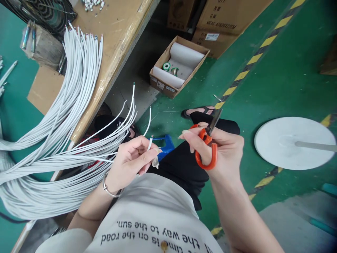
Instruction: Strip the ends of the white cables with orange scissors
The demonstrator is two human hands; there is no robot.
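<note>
My left hand (134, 156) is closed around the end of a white cable (150, 142), whose tip shows small coloured wire ends. A crumpled whitish scrap (156, 161) shows at its fingertips; I cannot make out what it is. In my right hand (223, 144) are scissors (206, 154) with orange handles, their blades pointing up and away from the cable. Several loose white cables (105, 158) run from the table edge towards my left hand. A thick bundle of similar white cables (81, 70) lies on the table beyond it.
The wooden table edge (113, 63) runs diagonally at the left. On the floor stands an open cardboard box (164, 87) with solder spools (166, 66). A round white stool (279, 144) is at the right, and larger cartons (223, 21) stand at the back.
</note>
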